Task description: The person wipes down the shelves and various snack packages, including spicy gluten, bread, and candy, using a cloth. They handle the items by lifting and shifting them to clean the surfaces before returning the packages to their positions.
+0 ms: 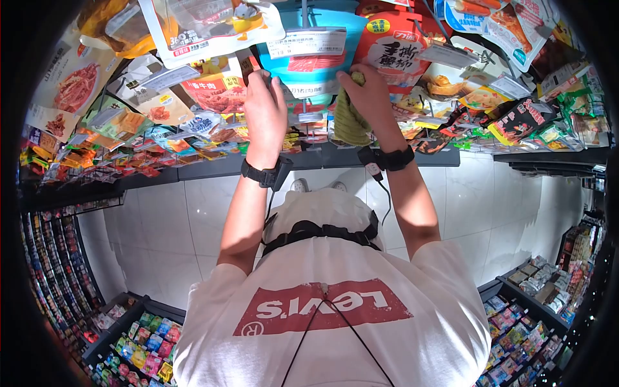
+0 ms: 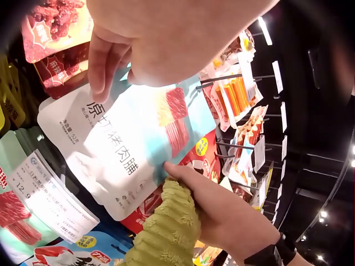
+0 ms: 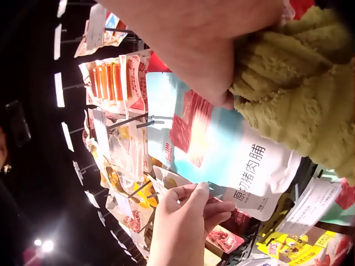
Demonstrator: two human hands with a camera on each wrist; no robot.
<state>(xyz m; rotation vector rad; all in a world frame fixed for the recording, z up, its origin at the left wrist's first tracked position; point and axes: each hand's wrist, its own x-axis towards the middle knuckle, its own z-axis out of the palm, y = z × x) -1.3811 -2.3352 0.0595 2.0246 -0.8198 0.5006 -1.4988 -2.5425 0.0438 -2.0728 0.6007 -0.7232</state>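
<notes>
In the head view, the blue and white pouch (image 1: 311, 72) hangs on the far side, straight ahead of me, between my left hand (image 1: 265, 116) and my right hand (image 1: 376, 109); a red pouch (image 1: 388, 46) is just to its right, and a price tag (image 1: 306, 43) stands before its upper part. My right fingers grip a green cloth (image 1: 351, 122), their thumb at the pouch's right edge. In the left wrist view, the pouch's long axis runs between my hands, from blue end to white end, with my right thumb touching its right side. My left fingers are bent at its left edge; whether they pinch it, I cannot tell. In the right wrist view, my left thumb meets that left edge, so the pouch lies right of my left fingers and left of my right ones, neither hand clearly nearer.
</notes>
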